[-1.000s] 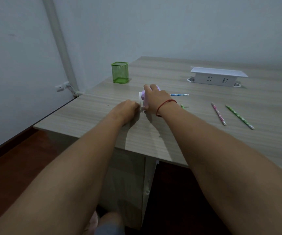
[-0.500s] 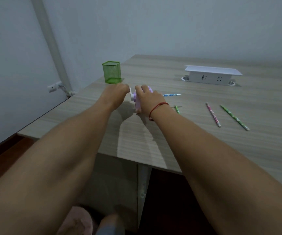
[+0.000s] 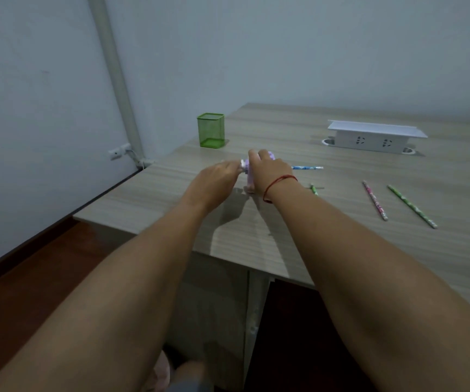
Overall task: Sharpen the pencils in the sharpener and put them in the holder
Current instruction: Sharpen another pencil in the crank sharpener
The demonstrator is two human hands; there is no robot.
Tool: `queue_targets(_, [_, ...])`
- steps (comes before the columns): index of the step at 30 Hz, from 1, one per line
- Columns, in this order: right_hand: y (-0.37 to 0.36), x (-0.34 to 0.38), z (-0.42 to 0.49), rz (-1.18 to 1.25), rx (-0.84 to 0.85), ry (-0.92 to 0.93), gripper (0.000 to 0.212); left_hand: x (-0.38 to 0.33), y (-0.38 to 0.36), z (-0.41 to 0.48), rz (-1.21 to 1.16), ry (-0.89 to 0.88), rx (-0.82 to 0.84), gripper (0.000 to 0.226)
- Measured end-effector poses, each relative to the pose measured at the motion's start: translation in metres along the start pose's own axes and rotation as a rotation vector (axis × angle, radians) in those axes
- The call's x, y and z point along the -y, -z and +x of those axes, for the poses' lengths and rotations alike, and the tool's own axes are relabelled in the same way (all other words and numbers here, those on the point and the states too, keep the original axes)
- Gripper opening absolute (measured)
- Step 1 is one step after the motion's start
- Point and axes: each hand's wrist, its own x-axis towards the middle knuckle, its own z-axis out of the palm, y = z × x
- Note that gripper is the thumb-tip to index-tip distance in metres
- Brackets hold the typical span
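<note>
Two hands work at one pencil sharpener [image 3: 249, 181], a purple body standing on the near left part of the desk [image 3: 273, 128]. Fingers [image 3: 232, 168] of the left hand [image 3: 215, 183] are curled together on the white crank [image 3: 242, 164] at the sharpener's left end (motion blur hides the exact grip). Fingers [image 3: 254, 156] of the right hand [image 3: 272, 172] are bent over the top of the sharpener and clamp it from above, the palm covering most of its body. A red string [image 3: 280, 182] circles the right wrist.

A blue pencil [image 3: 307, 167] projects level from behind the right hand, pointing right; the end towards the sharpener is hidden. A short stretch of a green pencil [image 3: 314, 189] shows just beside the right wrist, the rest covered by the arm. Further right, well apart from the hands, a pink pencil [image 3: 374, 200] and a long green pencil [image 3: 412, 206] lie flat on the desk, near each other and not touching.

The green mesh holder [image 3: 210, 134] stands upright behind the sharpener, near the desk's left edge. A white socket box [image 3: 369, 140] sits at the far right. A pipe [image 3: 115, 75] and a wall outlet [image 3: 118, 152] are on the left wall.
</note>
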Motion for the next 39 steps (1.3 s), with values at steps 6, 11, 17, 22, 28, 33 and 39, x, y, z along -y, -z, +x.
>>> queue_targets(6, [-0.001, 0.000, 0.003, -0.021, 0.034, -0.004, 0.062, -0.003, -0.007, -0.006, -0.053, 0.047, 0.072, 0.021])
queue_targets(11, [0.000, 0.001, 0.003, -0.027, 0.042, 0.000, 0.062, 0.005, -0.003, 0.001, -0.060, 0.037, 0.144, 0.023])
queue_targets(17, [-0.001, -0.001, 0.005, -0.011, 0.057, 0.007, 0.063, -0.001, -0.003, -0.002, -0.076, 0.075, 0.186, 0.022])
queue_targets(22, [-0.002, -0.002, 0.005, -0.009, 0.038, 0.010, 0.058, -0.004, -0.001, -0.003, -0.077, 0.119, 0.270, 0.019])
queue_targets(28, [-0.012, -0.006, 0.004, -0.016, -0.060, 0.056, 0.048, -0.004, -0.018, 0.004, -0.160, 0.270, 0.404, 0.018])
queue_targets(33, [-0.016, -0.009, 0.005, -0.049, -0.052, 0.089, 0.067, 0.013, -0.031, 0.037, 0.035, 0.228, 0.466, 0.019])
queue_targets(39, [-0.014, -0.008, 0.012, -0.040, -0.001, 0.071, 0.066, 0.029, -0.042, 0.041, 0.154, 0.110, 0.369, 0.024])
